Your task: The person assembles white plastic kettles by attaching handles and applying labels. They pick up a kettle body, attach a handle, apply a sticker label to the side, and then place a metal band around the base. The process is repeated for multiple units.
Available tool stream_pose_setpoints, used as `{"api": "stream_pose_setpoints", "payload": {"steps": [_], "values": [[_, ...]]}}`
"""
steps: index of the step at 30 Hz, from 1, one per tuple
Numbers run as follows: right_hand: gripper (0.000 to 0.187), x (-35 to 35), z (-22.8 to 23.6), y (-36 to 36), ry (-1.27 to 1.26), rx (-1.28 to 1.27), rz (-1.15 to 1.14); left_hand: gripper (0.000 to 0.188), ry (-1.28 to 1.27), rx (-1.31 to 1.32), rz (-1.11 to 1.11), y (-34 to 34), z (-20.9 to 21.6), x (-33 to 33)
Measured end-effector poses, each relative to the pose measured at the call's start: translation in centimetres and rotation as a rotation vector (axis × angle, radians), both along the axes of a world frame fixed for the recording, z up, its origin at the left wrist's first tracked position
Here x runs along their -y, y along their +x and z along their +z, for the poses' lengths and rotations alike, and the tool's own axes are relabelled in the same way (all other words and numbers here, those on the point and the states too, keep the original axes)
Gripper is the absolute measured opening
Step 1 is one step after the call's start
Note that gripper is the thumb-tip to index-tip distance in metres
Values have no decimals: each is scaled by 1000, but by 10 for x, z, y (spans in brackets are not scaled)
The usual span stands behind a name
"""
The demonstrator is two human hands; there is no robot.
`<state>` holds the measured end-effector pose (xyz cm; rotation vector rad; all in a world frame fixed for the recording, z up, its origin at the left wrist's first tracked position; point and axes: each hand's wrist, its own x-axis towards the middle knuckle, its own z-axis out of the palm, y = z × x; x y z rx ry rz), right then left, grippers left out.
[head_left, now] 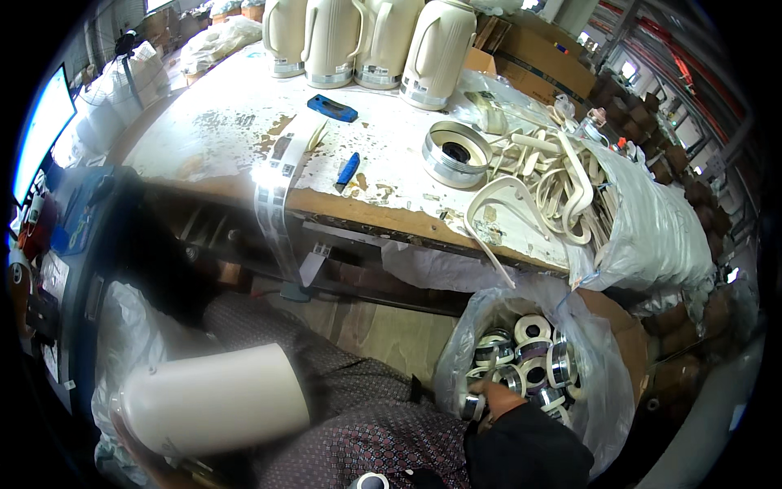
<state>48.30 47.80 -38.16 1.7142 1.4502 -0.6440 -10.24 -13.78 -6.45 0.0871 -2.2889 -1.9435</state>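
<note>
A cream thermos body (220,399) lies sideways across my lap at the lower left, its wider end toward the right. My left hand (140,458) is around its narrower end, mostly hidden and dim at the picture's rim. My right hand (498,399) reaches down into a clear plastic bag (607,391) of cream-and-silver collar rings. Its fingers are bent over a silver-banded ring (471,405) at the bag's left side; the fingertips are partly hidden.
Several cream jugs (440,53) stand along the worn white table's (204,138) back. On it lie a label strip (277,171), a blue cutter (348,169), a blue tool (332,107) and a metal collar (456,155). Cream handles (562,179) spill from a sack (652,220) at right.
</note>
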Motion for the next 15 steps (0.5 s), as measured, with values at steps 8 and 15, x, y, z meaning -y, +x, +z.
{"api": "stream_pose_setpoints", "payload": {"steps": [8,15], "values": [[87,-75,251,-129,-349,-192,167,62,709,249,67,0,1,-38],[106,14,399,-400,-172,-1032,1082,57,678,54,146,2,-48,7]]}}
